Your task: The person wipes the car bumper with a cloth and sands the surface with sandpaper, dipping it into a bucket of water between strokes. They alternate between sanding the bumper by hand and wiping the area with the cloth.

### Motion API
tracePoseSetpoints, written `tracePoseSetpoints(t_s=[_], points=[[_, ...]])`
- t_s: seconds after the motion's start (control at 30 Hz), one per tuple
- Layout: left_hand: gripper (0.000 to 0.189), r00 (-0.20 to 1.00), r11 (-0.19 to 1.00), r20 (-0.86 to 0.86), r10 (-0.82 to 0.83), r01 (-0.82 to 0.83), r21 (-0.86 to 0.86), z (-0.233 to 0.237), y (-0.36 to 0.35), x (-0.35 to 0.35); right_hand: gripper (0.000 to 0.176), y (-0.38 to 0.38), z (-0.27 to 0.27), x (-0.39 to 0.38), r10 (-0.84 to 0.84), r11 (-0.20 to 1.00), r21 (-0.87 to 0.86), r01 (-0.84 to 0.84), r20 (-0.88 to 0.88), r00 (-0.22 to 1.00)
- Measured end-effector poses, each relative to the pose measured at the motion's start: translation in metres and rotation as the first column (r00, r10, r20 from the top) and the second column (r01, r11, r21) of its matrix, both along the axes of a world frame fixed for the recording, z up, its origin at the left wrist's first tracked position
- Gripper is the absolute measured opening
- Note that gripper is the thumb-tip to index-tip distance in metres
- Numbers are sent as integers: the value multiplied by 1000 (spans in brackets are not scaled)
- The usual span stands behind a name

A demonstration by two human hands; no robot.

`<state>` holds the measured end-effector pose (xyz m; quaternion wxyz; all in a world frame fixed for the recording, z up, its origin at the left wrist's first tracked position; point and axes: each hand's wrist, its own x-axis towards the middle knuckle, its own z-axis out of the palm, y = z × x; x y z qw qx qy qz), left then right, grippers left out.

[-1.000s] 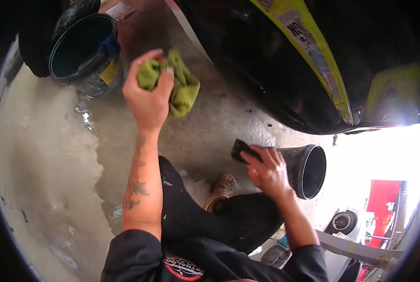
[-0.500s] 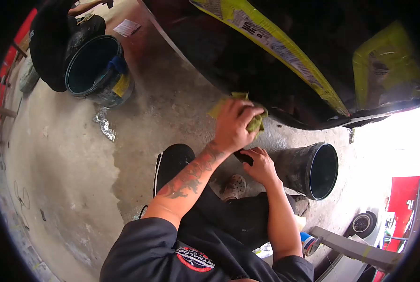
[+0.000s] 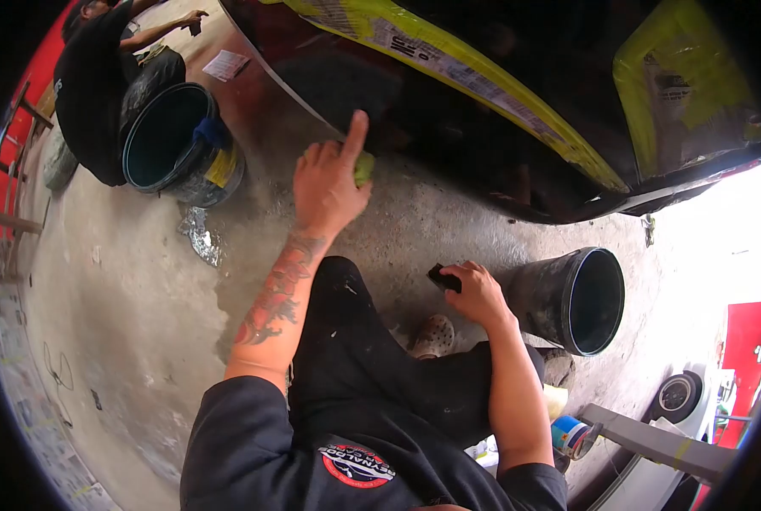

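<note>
- The left hand (image 3: 334,183) presses a crumpled green cloth (image 3: 363,167) against the lower edge of the glossy black car panel (image 3: 449,136). Its index finger points up and the other fingers are bunched over the cloth.
- The cloth looks soft, light and limp, probably best gripped as a wad in the palm.
- The right hand (image 3: 478,294) is clenched round a small black block (image 3: 443,278), low and just left of a black plastic bucket (image 3: 534,294) lying on its side. The block seems stiff and is probably best pinched by its edges.
- The yellow masking tape (image 3: 449,66) carries black print too blurred to read, and the round red-and-white shirt badge (image 3: 357,467) is likewise unreadable.
</note>
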<state>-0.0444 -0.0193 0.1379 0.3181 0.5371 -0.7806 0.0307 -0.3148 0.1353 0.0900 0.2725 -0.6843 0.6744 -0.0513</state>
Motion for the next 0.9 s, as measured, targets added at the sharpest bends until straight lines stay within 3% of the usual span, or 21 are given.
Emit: tracePoseSetpoints(t_s=[0.17,0.37,0.77,0.87,0.9], points=[[110,973,981,-144,182,-168,98,13,-17,28,46,4,-5,-2,23,999,-48,-22,23,999],[113,975,982,-189,115,-83,171,12,-5,17,48,4,-14,-1,20,999,-50,-17,59,998],[114,965,975,-211,-154,183,125,-4,38,-45,42,-1,-22,8,32,997,-77,-21,147,989],[114,966,959,-62,-250,256,125,-4,49,-59,42,0,-18,9,12,998,-64,-2,168,986],[114,958,954,-99,-269,279,111,-7,51,-63,42,-1,-17,10,10,998,-61,1,178,984]])
